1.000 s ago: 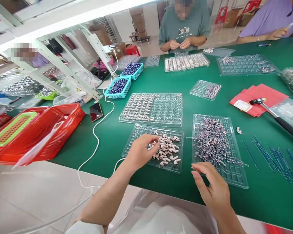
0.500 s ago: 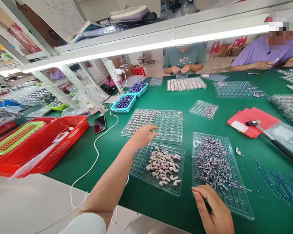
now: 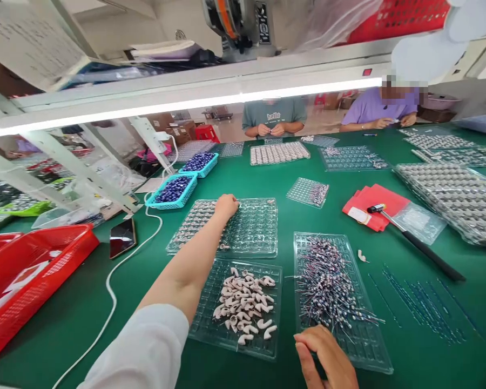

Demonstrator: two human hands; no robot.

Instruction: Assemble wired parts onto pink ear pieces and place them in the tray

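- Since half a second ago the left hand [image 3: 225,205] has stretched further out and now sits over the far side of the clear plastic grid tray [image 3: 263,237] lying mid-table on the green mat.
- Its fingers are bunched downward into the cells. Whether they pinch a part cannot be told.
- The tray's left cells hold small pale parts.
- The right hand [image 3: 326,356] has slid lower in view and rests at the near edge of the clear tray of thin wired components [image 3: 372,351]. Its fingers are curled inward, and any grasp is hidden.
- Between the arms lies a nearer clear tray [image 3: 202,332] heaped with pale curved plastic pieces [image 3: 245,305].
- To the left are a teal basket of dark blue beads [image 3: 174,190], a black phone [image 3: 122,237], a white cable [image 3: 113,292] and a red mesh basket [image 3: 32,270].
- To the right, a black-handled hammer [image 3: 421,248] lies on red sheets [image 3: 372,197].
- Two co-workers sit at the far edge.
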